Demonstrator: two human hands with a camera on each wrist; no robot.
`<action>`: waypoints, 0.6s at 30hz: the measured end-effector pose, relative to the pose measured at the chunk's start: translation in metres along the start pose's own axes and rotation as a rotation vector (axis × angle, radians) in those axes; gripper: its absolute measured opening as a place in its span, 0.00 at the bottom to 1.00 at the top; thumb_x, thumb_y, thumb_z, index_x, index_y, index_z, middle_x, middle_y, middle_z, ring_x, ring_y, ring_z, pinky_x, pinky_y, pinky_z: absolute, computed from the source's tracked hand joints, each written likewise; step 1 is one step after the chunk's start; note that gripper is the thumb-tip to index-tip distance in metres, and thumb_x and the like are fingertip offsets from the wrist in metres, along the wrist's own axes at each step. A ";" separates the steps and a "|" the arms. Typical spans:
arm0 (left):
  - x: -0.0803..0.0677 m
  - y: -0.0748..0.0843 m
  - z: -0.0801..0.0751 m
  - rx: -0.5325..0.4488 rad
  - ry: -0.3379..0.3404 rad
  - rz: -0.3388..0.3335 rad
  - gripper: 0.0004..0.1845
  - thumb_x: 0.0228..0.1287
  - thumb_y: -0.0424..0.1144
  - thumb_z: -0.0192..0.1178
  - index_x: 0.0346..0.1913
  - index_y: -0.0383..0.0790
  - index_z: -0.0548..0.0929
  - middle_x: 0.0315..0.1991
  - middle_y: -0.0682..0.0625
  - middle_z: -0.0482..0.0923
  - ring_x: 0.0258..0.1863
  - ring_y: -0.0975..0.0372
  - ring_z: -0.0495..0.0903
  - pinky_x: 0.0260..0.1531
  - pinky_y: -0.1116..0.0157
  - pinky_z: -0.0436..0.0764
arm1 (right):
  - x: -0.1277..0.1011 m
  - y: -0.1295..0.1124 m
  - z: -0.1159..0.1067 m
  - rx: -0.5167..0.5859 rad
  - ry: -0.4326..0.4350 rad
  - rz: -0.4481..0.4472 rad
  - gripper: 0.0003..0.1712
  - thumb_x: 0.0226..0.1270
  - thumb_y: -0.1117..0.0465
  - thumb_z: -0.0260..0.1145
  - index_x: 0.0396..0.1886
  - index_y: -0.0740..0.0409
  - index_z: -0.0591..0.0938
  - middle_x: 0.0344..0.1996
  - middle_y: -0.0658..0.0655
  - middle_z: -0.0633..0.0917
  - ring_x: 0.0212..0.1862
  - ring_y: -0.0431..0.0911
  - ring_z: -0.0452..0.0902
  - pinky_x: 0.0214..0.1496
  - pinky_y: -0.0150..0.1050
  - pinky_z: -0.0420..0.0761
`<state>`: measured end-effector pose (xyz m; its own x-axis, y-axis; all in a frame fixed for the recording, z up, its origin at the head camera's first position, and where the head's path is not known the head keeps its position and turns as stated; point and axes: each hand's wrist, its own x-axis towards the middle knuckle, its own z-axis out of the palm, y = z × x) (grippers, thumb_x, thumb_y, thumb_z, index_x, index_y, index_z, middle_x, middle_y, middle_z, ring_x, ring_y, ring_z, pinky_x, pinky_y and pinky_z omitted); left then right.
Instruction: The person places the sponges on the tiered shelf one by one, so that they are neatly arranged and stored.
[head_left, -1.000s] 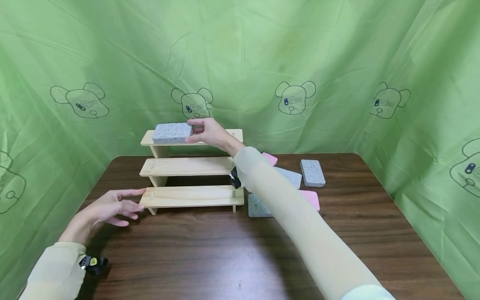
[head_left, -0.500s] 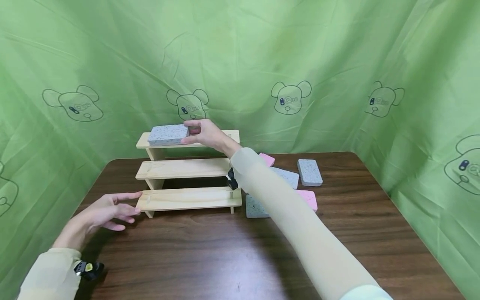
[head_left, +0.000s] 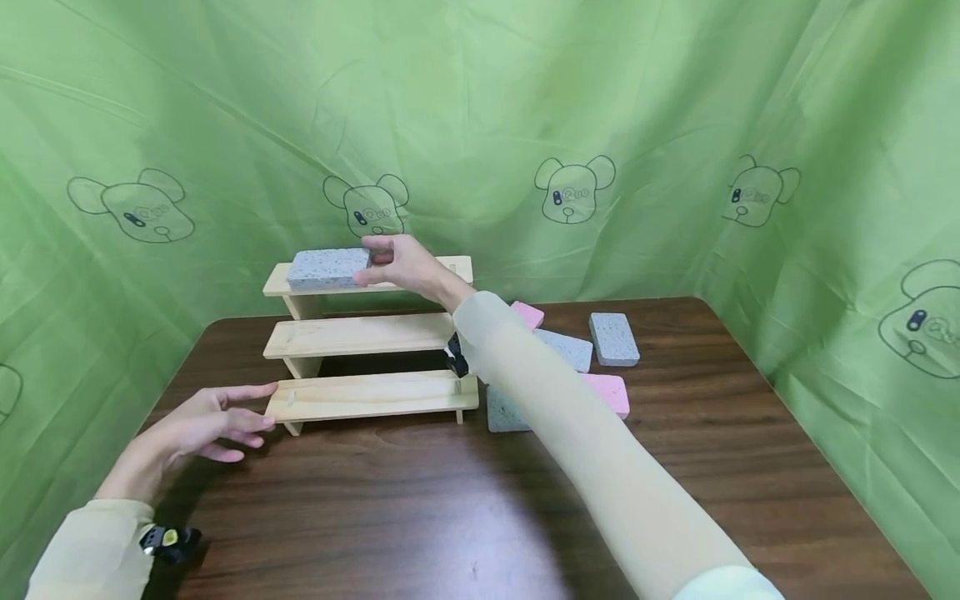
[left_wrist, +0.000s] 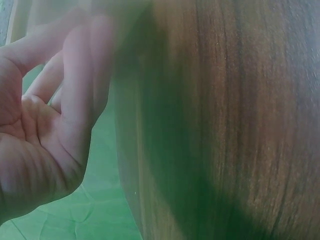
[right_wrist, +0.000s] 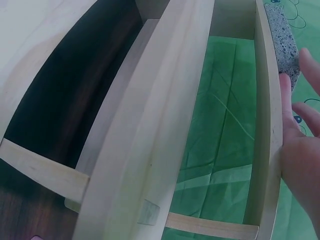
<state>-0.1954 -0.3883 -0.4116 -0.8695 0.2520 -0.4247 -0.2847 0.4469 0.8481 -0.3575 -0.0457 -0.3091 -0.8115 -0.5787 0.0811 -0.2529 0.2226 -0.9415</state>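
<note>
The right hand (head_left: 405, 265) grips one end of a grey sponge (head_left: 327, 267) lying on the top step of the wooden rack (head_left: 367, 335). The left hand (head_left: 197, 425) (fingers loose, holding nothing) touches the bottom step's left end.

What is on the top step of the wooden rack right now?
One grey speckled sponge lies flat at the left end of the top step of the rack, with the right hand at its right end. That hand hides part of the board behind it.
</note>
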 end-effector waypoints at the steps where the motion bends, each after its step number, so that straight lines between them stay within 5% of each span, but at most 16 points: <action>1: 0.000 0.000 0.000 0.001 0.001 0.000 0.37 0.70 0.42 0.66 0.78 0.49 0.63 0.52 0.43 0.86 0.41 0.55 0.87 0.35 0.54 0.88 | 0.000 0.000 0.000 0.000 -0.002 -0.001 0.47 0.63 0.59 0.77 0.77 0.61 0.64 0.75 0.58 0.67 0.70 0.49 0.69 0.64 0.30 0.74; 18: 0.003 0.000 0.000 0.000 0.003 -0.010 0.37 0.70 0.43 0.66 0.79 0.49 0.63 0.46 0.46 0.88 0.40 0.56 0.86 0.34 0.54 0.88 | 0.005 0.000 0.000 0.009 0.005 0.001 0.47 0.62 0.62 0.77 0.77 0.64 0.64 0.72 0.59 0.71 0.68 0.48 0.71 0.60 0.25 0.75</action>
<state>-0.1982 -0.3877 -0.4128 -0.8676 0.2449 -0.4327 -0.2938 0.4495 0.8436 -0.3615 -0.0488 -0.3091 -0.8146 -0.5743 0.0816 -0.2469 0.2159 -0.9447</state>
